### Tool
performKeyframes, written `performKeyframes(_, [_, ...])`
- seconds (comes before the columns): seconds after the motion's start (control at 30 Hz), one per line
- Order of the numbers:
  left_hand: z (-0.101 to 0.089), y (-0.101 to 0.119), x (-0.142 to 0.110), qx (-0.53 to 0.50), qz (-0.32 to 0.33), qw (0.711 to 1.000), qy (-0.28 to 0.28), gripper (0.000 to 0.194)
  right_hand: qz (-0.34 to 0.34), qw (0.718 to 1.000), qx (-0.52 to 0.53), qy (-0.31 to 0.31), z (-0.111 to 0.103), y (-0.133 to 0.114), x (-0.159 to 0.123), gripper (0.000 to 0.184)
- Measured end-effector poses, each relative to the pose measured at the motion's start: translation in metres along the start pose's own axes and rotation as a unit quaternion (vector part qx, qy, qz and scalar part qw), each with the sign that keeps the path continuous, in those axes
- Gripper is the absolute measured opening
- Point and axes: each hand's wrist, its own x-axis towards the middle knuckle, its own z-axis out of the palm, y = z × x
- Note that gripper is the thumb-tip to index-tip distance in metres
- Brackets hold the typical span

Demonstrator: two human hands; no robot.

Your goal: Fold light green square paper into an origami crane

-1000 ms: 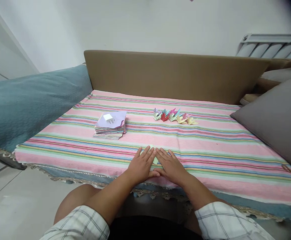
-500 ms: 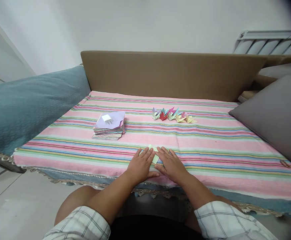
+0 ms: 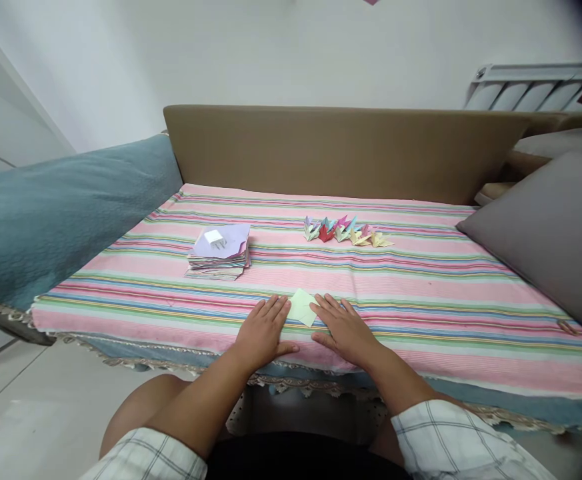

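Note:
A small pale green piece of paper (image 3: 302,307), squarish and set at an angle, lies flat on the striped cloth (image 3: 395,373) between my hands. My left hand (image 3: 264,331) rests palm down with fingers stretched out, its fingertips at the paper's left edge. On the other side, my right hand (image 3: 345,330) also lies flat and open, fingertips at the paper's right corner. Neither hand grips anything. Whether the paper has several layers, I cannot tell.
Several folded paper cranes (image 3: 341,231) stand in a cluster farther back. To the left, a stack of coloured paper (image 3: 218,263) has a white plug adapter (image 3: 215,239) on top. A grey cushion (image 3: 551,233) sits at the right, a blue armrest (image 3: 71,207) at the left.
My left hand has slid left off the pale green paper, uncovering more of it. The right hand has barely moved.

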Motion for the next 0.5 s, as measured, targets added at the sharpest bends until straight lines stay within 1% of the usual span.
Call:
performKeyframes(0.2, [-0.009,-0.015,-0.014,0.014,-0.066,0.998,-0.012,0.087,-0.001,1.0,0.009,-0.003,-0.001,0.0,0.0,0.066])
performKeyframes(0.27, [-0.012,-0.019,-0.014,0.011,-0.104,0.995,0.006,0.09,0.0,1.0,0.013,-0.001,-0.001,0.0,0.0,0.066])
performKeyframes(0.33, [-0.014,-0.018,-0.011,0.005,-0.119,0.992,0.041,0.091,0.002,1.0,0.016,0.004,0.0,0.0,0.0,0.066])
performKeyframes(0.37, [-0.016,-0.016,-0.008,-0.001,-0.103,0.993,0.058,0.089,0.003,1.0,0.018,0.007,0.0,-0.001,0.001,0.065])
performKeyframes(0.4, [-0.016,-0.013,-0.004,-0.011,-0.065,0.996,0.066,0.083,0.004,1.0,0.02,0.011,0.0,-0.001,0.001,0.065])
performKeyframes(0.47, [-0.017,-0.005,0.003,-0.037,0.013,0.997,0.063,0.066,0.006,1.0,0.025,0.018,-0.001,-0.001,0.002,0.066])
performKeyframes(0.5, [-0.017,-0.001,0.007,-0.049,0.027,0.997,0.058,0.058,0.006,0.999,0.027,0.022,-0.002,-0.001,0.003,0.067])
